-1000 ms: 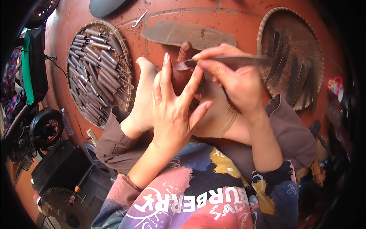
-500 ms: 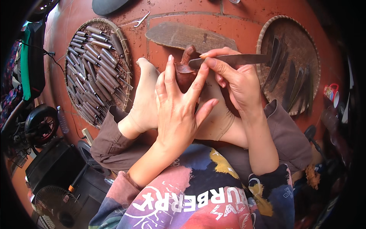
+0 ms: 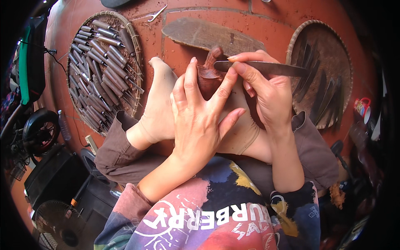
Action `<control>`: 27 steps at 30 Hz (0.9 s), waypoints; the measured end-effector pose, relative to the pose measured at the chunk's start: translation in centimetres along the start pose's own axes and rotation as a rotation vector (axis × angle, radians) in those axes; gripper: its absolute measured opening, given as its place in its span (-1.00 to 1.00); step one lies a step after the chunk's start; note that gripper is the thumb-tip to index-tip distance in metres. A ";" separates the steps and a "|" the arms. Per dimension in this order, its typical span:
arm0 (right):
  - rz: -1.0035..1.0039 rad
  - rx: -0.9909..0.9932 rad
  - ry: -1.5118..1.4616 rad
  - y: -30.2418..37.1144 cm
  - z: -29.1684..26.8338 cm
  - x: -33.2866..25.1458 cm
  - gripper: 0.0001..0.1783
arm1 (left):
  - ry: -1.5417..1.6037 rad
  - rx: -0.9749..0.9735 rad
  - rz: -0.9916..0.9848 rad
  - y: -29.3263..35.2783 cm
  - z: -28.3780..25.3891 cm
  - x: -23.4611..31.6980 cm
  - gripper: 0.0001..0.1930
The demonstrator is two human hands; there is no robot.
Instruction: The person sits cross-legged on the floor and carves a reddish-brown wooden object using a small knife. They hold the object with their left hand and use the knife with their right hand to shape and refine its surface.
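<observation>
A reddish-brown wooden carving (image 3: 210, 80) with a narrow knob at its top stands between my feet. My left hand (image 3: 196, 110) is laid over its near side, fingers spread around it and steadying it; the lower part is hidden. Pinched between the thumb and fingers of my right hand (image 3: 264, 83) is a flat dark metal file (image 3: 287, 69). The file's left end rests against the carving's neck, while its other end points out to the right.
At left a round woven tray (image 3: 138, 46) holds several wood-handled carving tools. On the right, another woven tray (image 3: 348, 68) holds several dark files. A worn wooden board (image 3: 200, 34) lies beyond the carving. A white forked piece (image 3: 156, 13) lies on the tiled floor.
The file has tilted, its right end now lower. Both hands and the carving appear slightly farther right and higher, as the whole view has shifted a little. Both holds are unchanged.
</observation>
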State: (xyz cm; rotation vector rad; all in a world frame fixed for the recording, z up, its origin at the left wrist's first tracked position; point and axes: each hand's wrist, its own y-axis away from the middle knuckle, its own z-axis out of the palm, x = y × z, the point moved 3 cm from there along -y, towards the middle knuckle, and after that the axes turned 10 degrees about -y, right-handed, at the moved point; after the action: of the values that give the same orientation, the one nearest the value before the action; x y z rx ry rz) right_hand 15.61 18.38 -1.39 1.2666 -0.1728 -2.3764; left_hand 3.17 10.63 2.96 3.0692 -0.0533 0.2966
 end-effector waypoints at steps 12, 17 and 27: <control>0.037 -0.021 -0.021 -0.4 0.6 -0.4 -0.88 | 0.065 -0.003 0.016 -0.1 -0.5 -0.6 -0.25; -0.075 -0.007 0.044 0.1 0.6 -0.3 -0.88 | 0.059 -0.018 0.023 0.0 -0.5 -0.6 -0.24; -0.051 -0.079 0.106 0.3 1.3 -0.9 -0.88 | 0.147 0.001 0.036 0.6 -0.6 -1.2 -0.26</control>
State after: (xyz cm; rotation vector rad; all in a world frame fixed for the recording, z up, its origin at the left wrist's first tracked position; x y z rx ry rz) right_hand 15.12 18.36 0.18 1.3711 -0.0146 -2.3269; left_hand 1.83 10.10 3.30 3.0392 -0.1012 0.5229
